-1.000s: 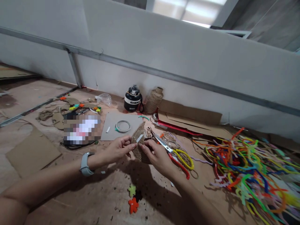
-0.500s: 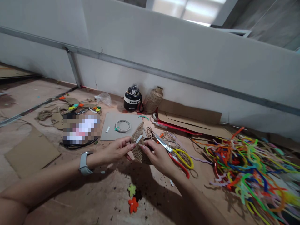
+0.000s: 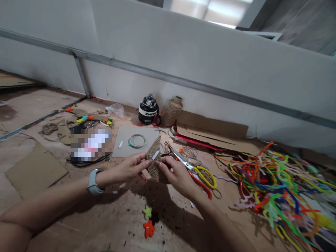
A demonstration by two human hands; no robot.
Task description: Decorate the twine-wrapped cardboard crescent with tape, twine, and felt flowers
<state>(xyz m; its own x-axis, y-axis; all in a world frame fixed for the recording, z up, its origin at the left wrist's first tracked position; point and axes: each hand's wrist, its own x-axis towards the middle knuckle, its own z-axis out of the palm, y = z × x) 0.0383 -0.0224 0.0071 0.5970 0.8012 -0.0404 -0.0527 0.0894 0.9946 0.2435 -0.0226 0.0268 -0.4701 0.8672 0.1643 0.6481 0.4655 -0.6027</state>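
Note:
A pointed, leaf-shaped piece of coiled brown twine is held up between both hands, with a small white strip lying slantwise on its face. My left hand grips its left side, thumb and fingers closed near the strip's lower end. On the right side my right hand has its thumb on the front of the twine piece and its fingers curled around the edge. Open-bladed scissors with yellow and red handles lie just beyond my right hand.
A tape roll rests on a grey board. Behind stand a black bottle and a twine spool. Colourful pipe cleaners pile up at right. Green and orange flower shapes lie in front; cardboard lies left.

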